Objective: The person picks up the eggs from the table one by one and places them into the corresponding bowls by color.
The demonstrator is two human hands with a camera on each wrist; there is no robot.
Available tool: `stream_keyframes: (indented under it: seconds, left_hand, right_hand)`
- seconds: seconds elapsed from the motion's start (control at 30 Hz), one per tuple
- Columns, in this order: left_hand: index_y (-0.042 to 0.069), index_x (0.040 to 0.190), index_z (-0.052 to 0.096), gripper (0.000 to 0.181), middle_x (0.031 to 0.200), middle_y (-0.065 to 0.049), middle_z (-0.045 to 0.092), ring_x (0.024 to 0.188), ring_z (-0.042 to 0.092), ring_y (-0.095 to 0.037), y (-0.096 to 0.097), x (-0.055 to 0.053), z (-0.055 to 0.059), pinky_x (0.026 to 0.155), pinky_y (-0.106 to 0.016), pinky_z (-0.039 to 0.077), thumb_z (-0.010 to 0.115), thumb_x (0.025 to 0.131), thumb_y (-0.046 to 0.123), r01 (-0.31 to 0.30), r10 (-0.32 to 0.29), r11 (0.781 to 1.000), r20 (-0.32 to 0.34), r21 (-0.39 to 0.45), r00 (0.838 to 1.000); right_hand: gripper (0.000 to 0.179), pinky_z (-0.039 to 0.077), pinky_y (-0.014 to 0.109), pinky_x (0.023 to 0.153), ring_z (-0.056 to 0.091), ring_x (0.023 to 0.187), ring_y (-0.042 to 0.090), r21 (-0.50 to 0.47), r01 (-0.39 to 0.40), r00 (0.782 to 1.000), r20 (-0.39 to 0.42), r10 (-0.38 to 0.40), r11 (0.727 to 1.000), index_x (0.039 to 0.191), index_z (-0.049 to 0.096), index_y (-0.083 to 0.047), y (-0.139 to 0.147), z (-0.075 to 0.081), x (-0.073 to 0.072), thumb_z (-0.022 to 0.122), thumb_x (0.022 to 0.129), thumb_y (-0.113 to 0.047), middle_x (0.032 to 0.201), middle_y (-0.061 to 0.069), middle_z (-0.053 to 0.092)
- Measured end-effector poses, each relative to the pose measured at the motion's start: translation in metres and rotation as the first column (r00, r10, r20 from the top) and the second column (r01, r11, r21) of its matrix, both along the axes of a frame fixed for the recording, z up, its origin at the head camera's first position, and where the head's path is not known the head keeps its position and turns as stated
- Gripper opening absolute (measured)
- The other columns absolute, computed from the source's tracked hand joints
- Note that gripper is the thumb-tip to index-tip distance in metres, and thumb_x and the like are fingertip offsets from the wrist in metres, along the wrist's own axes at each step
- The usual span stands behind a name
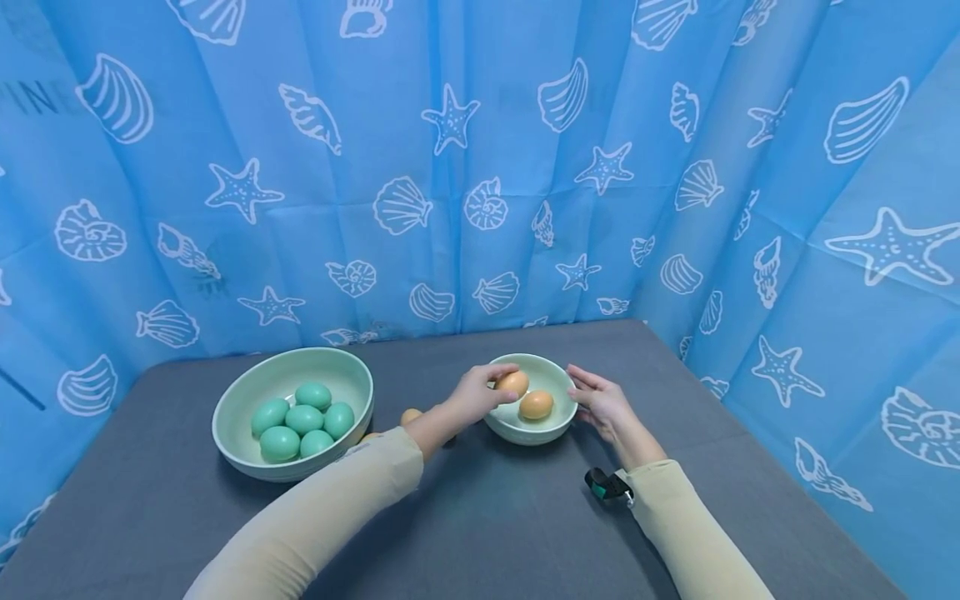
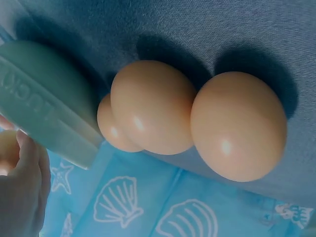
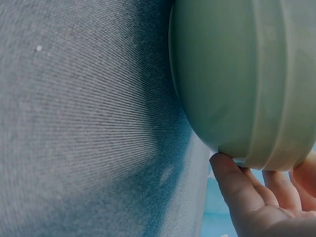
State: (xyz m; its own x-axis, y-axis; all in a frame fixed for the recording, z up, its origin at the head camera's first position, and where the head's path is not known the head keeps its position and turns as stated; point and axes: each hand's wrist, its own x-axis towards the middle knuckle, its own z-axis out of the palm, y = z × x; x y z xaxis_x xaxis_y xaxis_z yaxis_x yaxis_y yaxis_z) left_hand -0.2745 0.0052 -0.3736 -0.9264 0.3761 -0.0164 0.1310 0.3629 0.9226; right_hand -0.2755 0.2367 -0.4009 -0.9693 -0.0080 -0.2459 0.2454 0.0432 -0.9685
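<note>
My left hand [image 1: 472,396] holds a brown egg [image 1: 513,382] with thumb and fingers, inside the small pale green bowl [image 1: 528,436]. A second brown egg [image 1: 536,405] lies in that bowl. My right hand [image 1: 606,408] rests its fingers [image 3: 234,185] against the bowl's outer right side, near the rim. In the left wrist view, three brown eggs, the nearest one [image 2: 238,126] largest in view, lie on the table beside the bowl. The left forearm partly hides these eggs in the head view.
A larger green bowl [image 1: 225,446] with several green eggs [image 1: 303,419] stands on the left of the grey table [image 1: 495,533]. A black strap [image 1: 606,483] is at the right wrist. Blue shell-patterned curtains [image 1: 450,208] hang behind and to the right.
</note>
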Motion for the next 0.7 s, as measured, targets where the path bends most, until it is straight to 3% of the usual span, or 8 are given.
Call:
stream_keyframes:
  seconds: [0.2, 0.33, 0.43, 0.53, 0.7]
  left_hand:
    - [0.007, 0.139, 0.06, 0.047, 0.14, -0.015, 0.059, 0.12, 0.057, -0.028, 0.01, -0.01, -0.001, 0.097, -0.04, 0.053, 0.069, 0.093, 0.002, -0.076, 0.076, 0.997, -0.016, -0.015, 0.997]
    - [0.011, 0.139, 0.062, 0.047, 0.143, -0.012, 0.059, 0.131, 0.053, -0.029, 0.017, -0.018, -0.002, 0.111, -0.051, 0.04, 0.071, 0.093, 0.005, -0.115, 0.114, 0.991, -0.01, -0.065, 0.993]
    - [0.01, 0.137, 0.063, 0.047, 0.143, -0.013, 0.059, 0.132, 0.052, -0.03, 0.024, -0.022, -0.004, 0.113, -0.05, 0.038, 0.07, 0.092, 0.001, -0.132, 0.132, 0.991, 0.005, -0.038, 0.991]
    - [0.006, 0.136, 0.063, 0.048, 0.141, -0.016, 0.059, 0.13, 0.054, -0.032, 0.03, -0.027, -0.008, 0.109, -0.044, 0.046, 0.07, 0.089, -0.006, -0.149, 0.148, 0.989, 0.035, 0.019, 0.988]
    - [0.007, 0.135, 0.064, 0.05, 0.139, -0.016, 0.061, 0.129, 0.055, -0.032, 0.039, -0.035, -0.014, 0.107, -0.043, 0.048, 0.071, 0.088, -0.008, -0.194, 0.192, 0.981, 0.097, 0.018, 0.977]
  right_hand:
    - [0.056, 0.041, 0.051, 0.114, 0.036, 0.144, 0.037, 0.019, 0.005, 1.0, -0.005, -0.005, 1.0, 0.157, 0.03, -0.006, 0.0, -0.001, 0.0, 0.048, 0.104, 0.0, 0.161, 0.016, 0.029]
    - [0.057, 0.047, 0.046, 0.109, 0.037, 0.143, 0.037, 0.03, 0.004, 1.0, -0.018, -0.003, 1.0, 0.157, 0.03, -0.005, 0.001, -0.001, 0.0, 0.049, 0.104, -0.001, 0.161, 0.016, 0.029]
    - [0.057, 0.047, 0.046, 0.108, 0.036, 0.143, 0.037, 0.025, 0.003, 1.0, -0.023, -0.002, 1.0, 0.157, 0.029, -0.004, 0.001, 0.0, 0.0, 0.05, 0.103, 0.0, 0.16, 0.017, 0.029]
    - [0.058, 0.041, 0.051, 0.113, 0.035, 0.144, 0.038, 0.014, 0.007, 1.0, -0.022, -0.007, 1.0, 0.157, 0.029, -0.004, 0.0, 0.0, 0.001, 0.05, 0.103, 0.0, 0.16, 0.017, 0.028]
    - [0.057, 0.036, 0.054, 0.115, 0.035, 0.144, 0.038, 0.001, 0.01, 1.0, -0.022, -0.01, 1.0, 0.156, 0.029, -0.003, -0.001, 0.0, 0.002, 0.05, 0.103, 0.001, 0.16, 0.017, 0.027]
